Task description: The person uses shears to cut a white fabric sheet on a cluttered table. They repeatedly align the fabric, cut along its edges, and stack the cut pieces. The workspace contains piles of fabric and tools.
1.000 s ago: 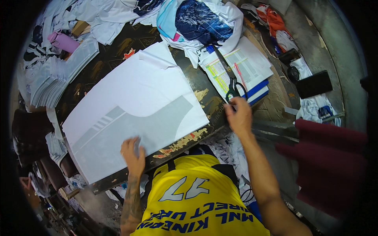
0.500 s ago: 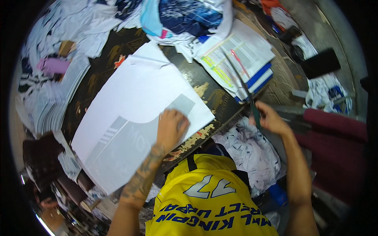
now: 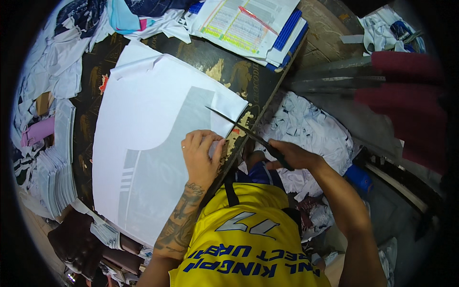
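A broad white sheet of fabric [image 3: 138, 110], printed with a grey curved shape [image 3: 158, 182] and pale stripes, lies on the dark table. My left hand [image 3: 202, 152] rests on its near right side, fingers bent and thumb drawn in toward the fingertips around the edge. What lies under those fingers is partly hidden. My right hand [image 3: 296, 157] is closed around the handles of long dark scissors [image 3: 248, 132]. Their blades reach over the right corner of the sheet, the tip beside the end of the grey shape and above my left hand.
Papers [image 3: 244, 28] with a red pen [image 3: 258, 20] lie at the table's far right corner. Stacked grey-white pieces [image 3: 56, 177] and a lilac roll [image 3: 38, 131] are at the left. White cloth [image 3: 311, 129] is heaped beyond the table's right edge, near a maroon cloth [image 3: 406, 105].
My right hand has brought the scissors leftward and down, from beside the papers to over the sheet's right corner. My left hand stays on the sheet, fingers more curled. The view has shifted.
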Available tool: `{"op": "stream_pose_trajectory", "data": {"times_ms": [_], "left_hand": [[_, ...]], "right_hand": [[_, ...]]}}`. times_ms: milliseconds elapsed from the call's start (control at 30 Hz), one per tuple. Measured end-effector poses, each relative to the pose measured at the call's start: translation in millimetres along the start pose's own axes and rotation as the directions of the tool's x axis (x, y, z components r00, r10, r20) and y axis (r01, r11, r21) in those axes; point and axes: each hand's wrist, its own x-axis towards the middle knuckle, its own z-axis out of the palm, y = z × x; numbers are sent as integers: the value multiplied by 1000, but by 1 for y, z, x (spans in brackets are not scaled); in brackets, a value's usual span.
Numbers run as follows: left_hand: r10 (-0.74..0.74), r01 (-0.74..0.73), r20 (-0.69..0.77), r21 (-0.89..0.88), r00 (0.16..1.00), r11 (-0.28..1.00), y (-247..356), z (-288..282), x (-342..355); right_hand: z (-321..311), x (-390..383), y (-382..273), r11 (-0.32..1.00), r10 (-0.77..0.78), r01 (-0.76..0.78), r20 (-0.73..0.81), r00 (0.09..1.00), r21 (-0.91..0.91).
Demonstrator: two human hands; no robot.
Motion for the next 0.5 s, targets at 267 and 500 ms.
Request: {"op": "stream_pose_trajectory", "data": {"times_ms": [267,500], "left_hand": [[23,-20,63,-45,998,999,-22,-23,2],[51,-43,128,-64,991,997,-29,-25,1]], "right_hand": [[8,1,-18,987,146,-148,-42,988,-58],[18,3,-10,978,208,-211,-113,972,-9]]}}
